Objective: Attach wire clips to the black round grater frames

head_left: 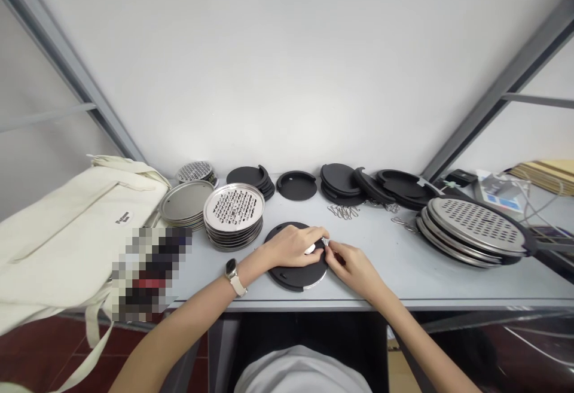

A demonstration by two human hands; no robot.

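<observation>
A round black plate (293, 275) lies near the table's front edge, with a strip of bright metal rim showing at its lower right. Across its top rests my left hand (291, 245), fingers curled; a small white oval object (310, 249) shows between its index finger and thumb. My right hand (352, 266) is closed in a pinch at the plate's right edge, on a small bent metal clip (325, 241). The left fingertips come close to that clip. Part of the plate is hidden under the left hand.
Behind the hands stand stacked metal grater discs (234, 209), plain metal discs (186, 201) and black round holders (341, 180). Loose wire clips (343, 212) lie farther back. Perforated metal discs (478, 225) are piled at right. A cream bag (67, 231) occupies the left.
</observation>
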